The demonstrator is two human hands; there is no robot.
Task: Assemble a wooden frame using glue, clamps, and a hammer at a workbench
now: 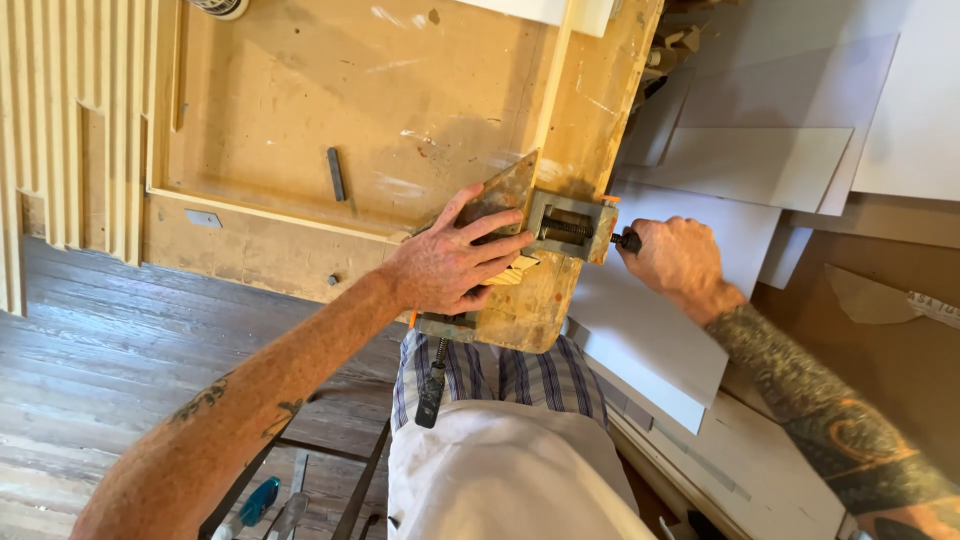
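Metal corner clamp point(560, 228) on worn workbench point(400, 90), left hand point(455, 262) flat on it, right hand point(675, 258) gripping screw handle point(626, 240)

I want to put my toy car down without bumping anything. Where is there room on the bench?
The widest bare patch is the sunken bench top, between the ribbed wood strips and the upright board, above the small dark bar. It is crowded at the corner clamp, where the left hand presses and the right hand grips the handle.

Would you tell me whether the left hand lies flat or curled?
Flat: the left hand lies spread, fingers extended, on the corner clamp.
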